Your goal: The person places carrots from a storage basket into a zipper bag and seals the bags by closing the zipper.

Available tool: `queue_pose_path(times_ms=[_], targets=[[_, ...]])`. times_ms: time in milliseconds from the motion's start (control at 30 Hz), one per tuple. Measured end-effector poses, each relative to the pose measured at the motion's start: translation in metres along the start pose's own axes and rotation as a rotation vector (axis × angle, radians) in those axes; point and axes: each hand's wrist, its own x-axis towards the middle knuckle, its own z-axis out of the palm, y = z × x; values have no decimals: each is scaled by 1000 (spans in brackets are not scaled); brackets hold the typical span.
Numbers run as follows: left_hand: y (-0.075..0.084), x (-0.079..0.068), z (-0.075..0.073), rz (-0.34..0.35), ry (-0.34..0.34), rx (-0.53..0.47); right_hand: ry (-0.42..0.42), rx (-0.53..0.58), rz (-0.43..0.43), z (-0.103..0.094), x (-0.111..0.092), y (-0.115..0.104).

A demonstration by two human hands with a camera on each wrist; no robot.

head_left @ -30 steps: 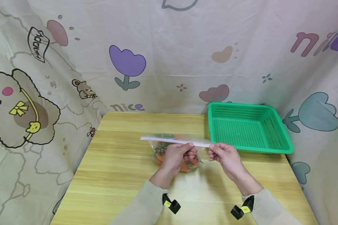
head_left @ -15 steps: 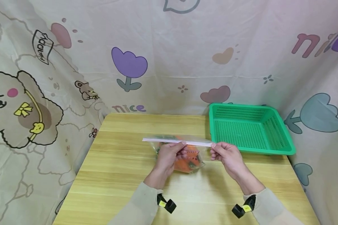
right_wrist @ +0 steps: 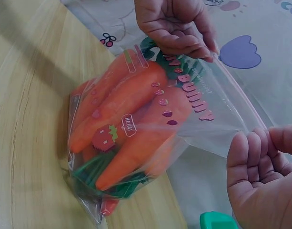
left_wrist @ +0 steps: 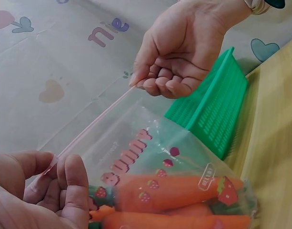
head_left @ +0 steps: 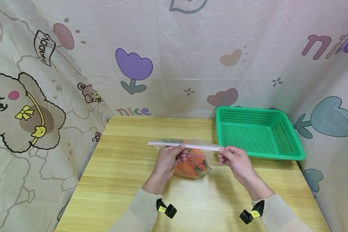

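Observation:
A clear zip bag (head_left: 201,161) printed with "BUNNY" and strawberries stands on the table, its pale pink zip strip (head_left: 156,143) at the top. Several orange carrots (right_wrist: 131,107) with green tops fill its lower part. My left hand (head_left: 167,160) pinches the strip between thumb and forefinger, left of its middle. At the strip's right end, my right hand (head_left: 235,160) pinches the corner with thumb and curled forefinger. Between the two hands the strip runs straight and taut, as the left wrist view shows. Part of the bag's left side is hidden behind my left hand.
A green plastic basket (head_left: 246,135) with a mesh floor stands at the back right of the wooden table (head_left: 119,167), just beyond my right hand. A printed cloth (head_left: 177,64) hangs behind the table and along both sides.
My left hand has slid leftward along the zip strip, away from the right hand. The right hand keeps its pinch on the corner. More of the printed bag front shows.

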Motion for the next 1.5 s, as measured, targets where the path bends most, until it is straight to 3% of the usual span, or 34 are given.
queue_pose_path(times_ms=[900,1500], targets=[[15,-4,-26,3,65,-37,-21,-4,-8,-3,3,0],[35,-7,-62,-3,119,-49,16,14,-2,-4,4,-6]])
